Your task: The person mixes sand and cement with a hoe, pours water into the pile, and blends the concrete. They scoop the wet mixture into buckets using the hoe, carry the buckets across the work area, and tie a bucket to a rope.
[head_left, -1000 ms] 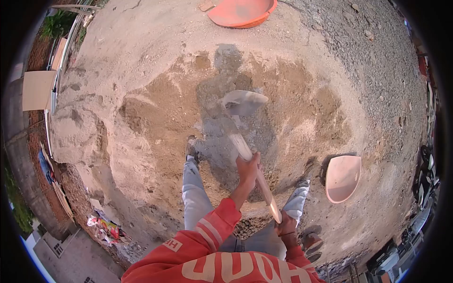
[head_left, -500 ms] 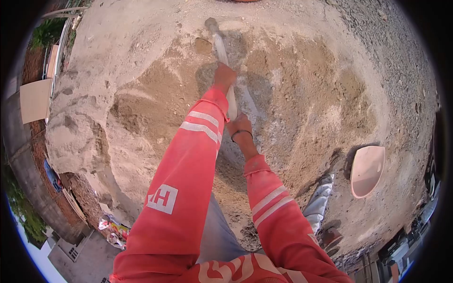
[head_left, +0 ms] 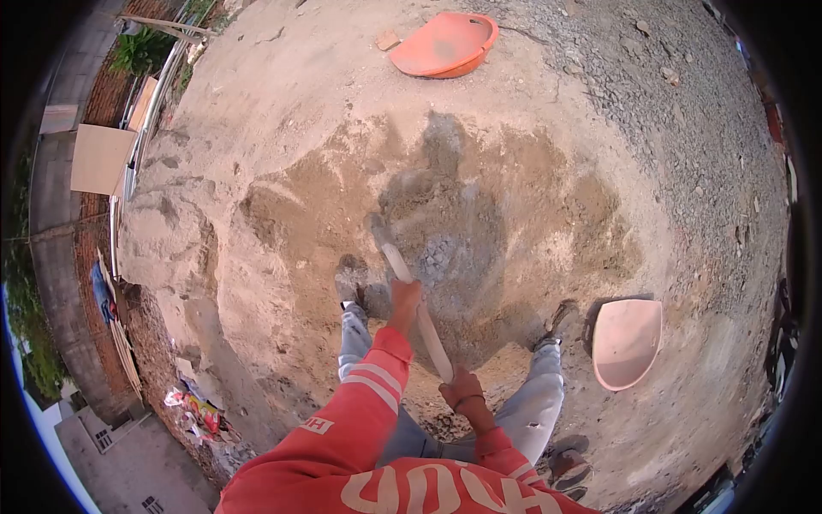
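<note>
A wooden handle [head_left: 432, 335] slants across the ground in front of me. My left hand [head_left: 406, 296] is wrapped round its middle, and my right hand [head_left: 461, 388] grips its lower end near my body. The handle's far end meets a dark tool head [head_left: 377, 224], whose blade cannot be made out against the soil. Beside it lies a grey, damp-looking patch of mix [head_left: 438, 261], surrounded by brown sand [head_left: 334, 184]. My feet stand on either side of the patch.
An orange basin [head_left: 441, 44] lies at the top, beside a brick piece [head_left: 388, 40]. A pale pink basin [head_left: 628, 344] rests to the right. Gravel [head_left: 685, 111] covers the upper right. Boards [head_left: 103, 160] and colourful litter [head_left: 204, 414] are on the left.
Both hands have come back toward my body with the handle, after reaching far forward half a second ago. The tool head now lies left of the grey patch, and the orange basin shows fully again.
</note>
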`<action>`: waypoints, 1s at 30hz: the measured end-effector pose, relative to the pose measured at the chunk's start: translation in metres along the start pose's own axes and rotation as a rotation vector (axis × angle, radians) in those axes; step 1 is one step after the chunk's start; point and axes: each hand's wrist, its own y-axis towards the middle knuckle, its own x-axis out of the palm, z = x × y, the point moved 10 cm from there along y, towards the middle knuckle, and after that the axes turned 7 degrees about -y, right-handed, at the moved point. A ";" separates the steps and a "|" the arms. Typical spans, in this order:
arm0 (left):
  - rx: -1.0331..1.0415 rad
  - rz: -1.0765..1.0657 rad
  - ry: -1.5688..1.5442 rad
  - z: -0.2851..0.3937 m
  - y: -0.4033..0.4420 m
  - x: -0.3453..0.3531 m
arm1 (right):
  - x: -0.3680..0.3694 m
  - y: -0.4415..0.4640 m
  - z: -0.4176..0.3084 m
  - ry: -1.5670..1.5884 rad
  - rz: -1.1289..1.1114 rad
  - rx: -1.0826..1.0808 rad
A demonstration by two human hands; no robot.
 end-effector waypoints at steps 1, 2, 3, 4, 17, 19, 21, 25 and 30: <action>-0.075 -0.083 -0.219 -0.001 -0.025 0.004 | -0.012 -0.033 0.009 -0.037 -0.048 -0.028; -0.165 -0.078 -0.408 -0.015 -0.048 0.002 | -0.021 -0.067 0.022 -0.075 -0.094 -0.049; -0.256 -0.072 -0.600 -0.032 -0.072 -0.001 | -0.028 -0.097 0.039 -0.063 -0.127 -0.041; -0.364 -0.094 -0.788 -0.051 -0.098 0.001 | -0.030 -0.122 0.062 -0.224 -0.096 -0.104; -0.098 0.004 -0.934 0.123 -0.026 -0.121 | -0.012 0.016 -0.066 -0.285 0.227 -0.381; 0.353 -0.055 -0.855 0.242 0.034 -0.160 | -0.008 0.109 -0.157 -0.312 0.220 -0.330; 0.658 0.138 -0.450 0.317 0.084 -0.183 | 0.000 0.208 -0.232 -0.231 0.257 -0.356; 0.522 0.211 0.021 0.295 0.190 -0.145 | 0.009 0.349 -0.311 -0.030 0.305 -0.393; 0.152 0.068 0.227 0.151 0.217 -0.097 | 0.050 0.296 -0.221 -0.057 0.164 -0.056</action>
